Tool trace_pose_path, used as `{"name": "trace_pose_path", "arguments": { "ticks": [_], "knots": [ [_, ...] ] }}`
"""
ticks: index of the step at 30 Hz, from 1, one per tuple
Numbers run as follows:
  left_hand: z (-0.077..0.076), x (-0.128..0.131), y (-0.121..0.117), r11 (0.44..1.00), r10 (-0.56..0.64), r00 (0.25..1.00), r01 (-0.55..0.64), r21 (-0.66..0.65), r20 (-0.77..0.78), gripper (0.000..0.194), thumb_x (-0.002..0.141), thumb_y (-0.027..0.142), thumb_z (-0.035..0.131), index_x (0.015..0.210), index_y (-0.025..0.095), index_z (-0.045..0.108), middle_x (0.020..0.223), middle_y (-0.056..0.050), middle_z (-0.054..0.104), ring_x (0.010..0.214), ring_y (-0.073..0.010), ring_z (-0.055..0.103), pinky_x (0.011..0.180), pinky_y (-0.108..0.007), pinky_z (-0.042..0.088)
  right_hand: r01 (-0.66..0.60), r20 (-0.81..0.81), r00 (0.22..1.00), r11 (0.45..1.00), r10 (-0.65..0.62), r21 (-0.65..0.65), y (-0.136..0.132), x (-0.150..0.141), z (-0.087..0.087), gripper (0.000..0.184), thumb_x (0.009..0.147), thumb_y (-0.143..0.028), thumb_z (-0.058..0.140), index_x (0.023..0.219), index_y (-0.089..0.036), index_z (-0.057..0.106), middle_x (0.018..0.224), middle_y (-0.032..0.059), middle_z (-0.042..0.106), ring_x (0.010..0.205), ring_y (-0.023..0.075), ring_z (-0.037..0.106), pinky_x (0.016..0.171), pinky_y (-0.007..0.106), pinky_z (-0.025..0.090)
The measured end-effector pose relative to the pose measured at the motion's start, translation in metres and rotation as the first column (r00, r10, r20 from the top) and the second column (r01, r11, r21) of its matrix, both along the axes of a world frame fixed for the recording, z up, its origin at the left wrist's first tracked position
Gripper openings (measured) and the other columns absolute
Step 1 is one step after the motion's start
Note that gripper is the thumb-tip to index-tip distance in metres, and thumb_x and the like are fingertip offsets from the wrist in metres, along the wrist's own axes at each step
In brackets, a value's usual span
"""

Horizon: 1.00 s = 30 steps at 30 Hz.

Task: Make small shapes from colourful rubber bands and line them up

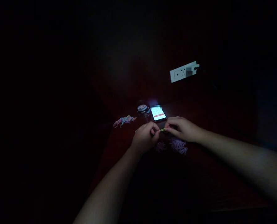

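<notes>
My left hand [145,136] and my right hand [183,129] face each other over the dark table. A thin yellow rubber band [162,130] is pulled taut between them, its two ends pinched in the fingertips. Just below the hands lie two heaps of purple bands, a smaller heap [160,146] and a larger heap [178,146]. Off to the left is a loose pile of multicoloured bands [125,120]. Poor light hides the fine detail of the fingers.
A lit phone [159,114] lies behind the hands, with a round lidded jar [143,110] beside it. On the wall at the back right is a white socket panel [183,72] with a plug in it. The surroundings are very dark.
</notes>
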<state>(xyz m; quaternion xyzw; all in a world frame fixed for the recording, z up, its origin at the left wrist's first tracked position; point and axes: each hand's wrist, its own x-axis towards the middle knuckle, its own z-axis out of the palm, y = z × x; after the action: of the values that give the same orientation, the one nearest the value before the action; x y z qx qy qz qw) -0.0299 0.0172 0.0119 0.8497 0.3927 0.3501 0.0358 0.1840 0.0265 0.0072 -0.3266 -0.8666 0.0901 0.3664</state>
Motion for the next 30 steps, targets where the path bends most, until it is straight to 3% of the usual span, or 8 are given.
{"name": "trace_pose_path", "arguments": {
  "ticks": [4, 10, 15, 24, 30],
  "knots": [
    [0.0, -0.002, 0.002, 1.0, 0.018, 1.0, -0.019, -0.025, -0.008, 0.009, 0.077, 0.018, 0.06, 0.077, 0.021, 0.051, 0.067, 0.004, 0.053, 0.059, -0.0094, 0.049, 0.056, -0.021, 0.038, 0.006, 0.007, 1.0, 1.0, -0.006, 0.009, 0.0, 0.002, 0.002, 0.015, 0.089, -0.024, 0.053, 0.079, -0.018, 0.062, 0.073, 0.0029, 0.062, 0.069, 0.0159, 0.055, 0.066, 0.028, 0.039],
    [0.001, -0.005, 0.005, 0.999, -0.015, 1.0, 0.015, -0.039, 0.016, 0.016, 0.077, 0.016, 0.058, 0.072, 0.02, 0.044, 0.071, 0.003, 0.058, 0.062, -0.0095, 0.051, 0.059, -0.022, 0.039, 0.045, 0.0, 0.999, 0.999, -0.045, 0.017, 0.004, 0.004, -0.001, 0.014, 0.088, -0.023, 0.053, 0.078, -0.019, 0.062, 0.074, 0.0025, 0.062, 0.069, 0.0159, 0.056, 0.068, 0.029, 0.041],
    [0.002, -0.011, 0.009, 0.998, -0.061, 0.998, 0.061, -0.001, 0.0, 0.02, 0.076, 0.012, 0.057, 0.068, 0.02, 0.04, 0.075, 0.002, 0.063, 0.068, -0.0114, 0.054, 0.065, -0.024, 0.042, 0.158, -0.054, 0.986, 0.987, -0.158, -0.002, 0.01, 0.011, -0.005, 0.018, 0.089, -0.029, 0.053, 0.079, -0.018, 0.064, 0.078, 0.0054, 0.064, 0.072, 0.0179, 0.058, 0.066, 0.03, 0.043],
    [0.001, -0.029, 0.023, 0.997, 0.068, 0.998, -0.068, 0.046, -0.009, 0.015, 0.076, 0.014, 0.056, 0.069, 0.02, 0.045, 0.079, 0.0, 0.066, 0.073, -0.0137, 0.058, 0.069, -0.027, 0.044, 0.269, 0.047, 0.962, 0.963, -0.268, 0.006, 0.018, 0.016, -0.009, 0.016, 0.084, -0.032, 0.059, 0.077, -0.019, 0.067, 0.078, 0.0038, 0.066, 0.071, 0.0178, 0.06, 0.067, 0.031, 0.045],
    [-0.006, -0.05, 0.04, 0.978, 0.211, 0.976, -0.211, -0.011, 0.05, 0.01, 0.076, 0.019, 0.056, 0.068, 0.02, 0.049, 0.076, 0.0, 0.066, 0.067, -0.0141, 0.058, 0.064, -0.027, 0.044, 0.301, 0.125, 0.945, 0.953, -0.302, 0.028, 0.023, 0.019, -0.011, 0.017, 0.085, -0.034, 0.058, 0.08, -0.021, 0.067, 0.082, 0.0037, 0.068, 0.074, 0.0188, 0.062, 0.07, 0.032, 0.046]
  ]
}}
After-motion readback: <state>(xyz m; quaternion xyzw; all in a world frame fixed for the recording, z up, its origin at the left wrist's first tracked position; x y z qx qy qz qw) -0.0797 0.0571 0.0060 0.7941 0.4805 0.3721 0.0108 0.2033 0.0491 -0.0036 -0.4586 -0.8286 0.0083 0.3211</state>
